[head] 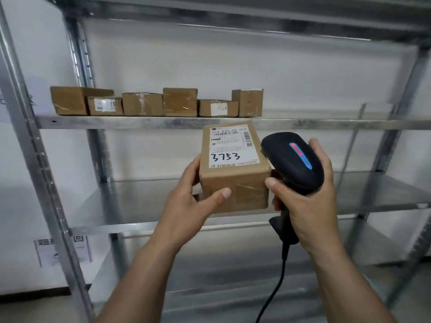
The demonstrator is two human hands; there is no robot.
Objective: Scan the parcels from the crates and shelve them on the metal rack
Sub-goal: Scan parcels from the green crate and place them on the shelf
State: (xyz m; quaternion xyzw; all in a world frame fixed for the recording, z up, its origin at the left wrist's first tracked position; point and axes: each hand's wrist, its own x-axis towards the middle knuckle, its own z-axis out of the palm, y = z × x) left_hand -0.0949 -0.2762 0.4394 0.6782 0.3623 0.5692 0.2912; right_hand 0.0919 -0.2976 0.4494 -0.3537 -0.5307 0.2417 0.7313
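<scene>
My left hand grips a brown cardboard parcel in front of the metal rack. Its white label faces up, with "3753" handwritten in black. My right hand holds a black barcode scanner by its handle, right beside the parcel's right edge. A blue and red light glows on the scanner's head. A black cable hangs down from the handle. Several brown parcels stand in a row on the upper shelf, at its left and middle.
The right part of the upper shelf bears nothing. A lower shelf lies behind my hands, with more shelves beneath. Upright posts frame the rack on the left and on the right. A white wall is behind.
</scene>
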